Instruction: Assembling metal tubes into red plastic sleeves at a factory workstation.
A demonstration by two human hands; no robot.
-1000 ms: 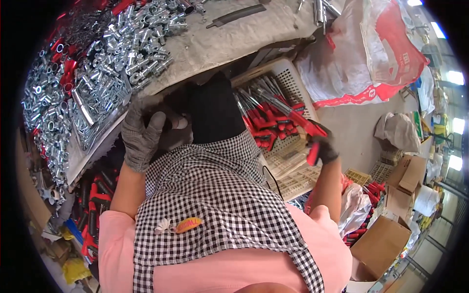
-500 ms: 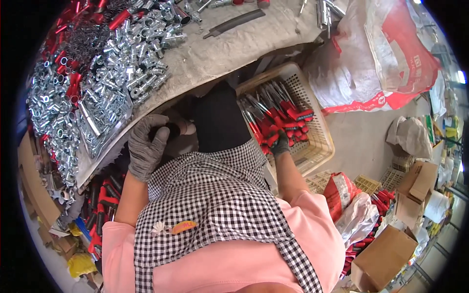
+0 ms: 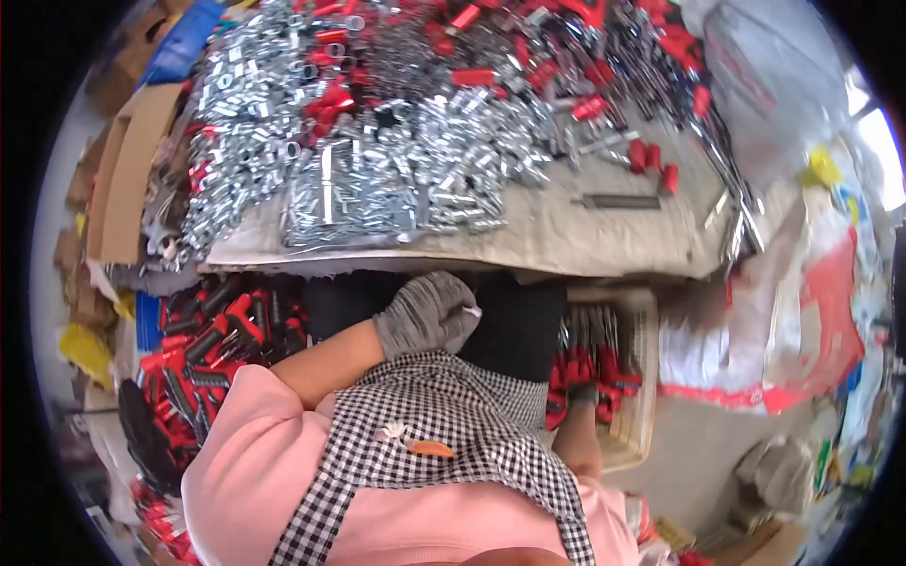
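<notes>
Basically, head cam: the red-handled tools (image 3: 604,363) lie in the pale plastic crate (image 3: 645,377) on the person's R, by the near edge of the tabletop (image 3: 528,253) — long axes roughly straight away from the body, metal shafts far, red grips near. R hand (image 3: 585,392) is the closer one, right at those grips; it's partly hidden, so can't tell if it's closed on one. L hand (image 3: 429,316), gray-gloved, is curled in front of the body, well apart from the crate, w/ a small pale bit (image 3: 474,311) at its fingertips — can't tell if held.
</notes>
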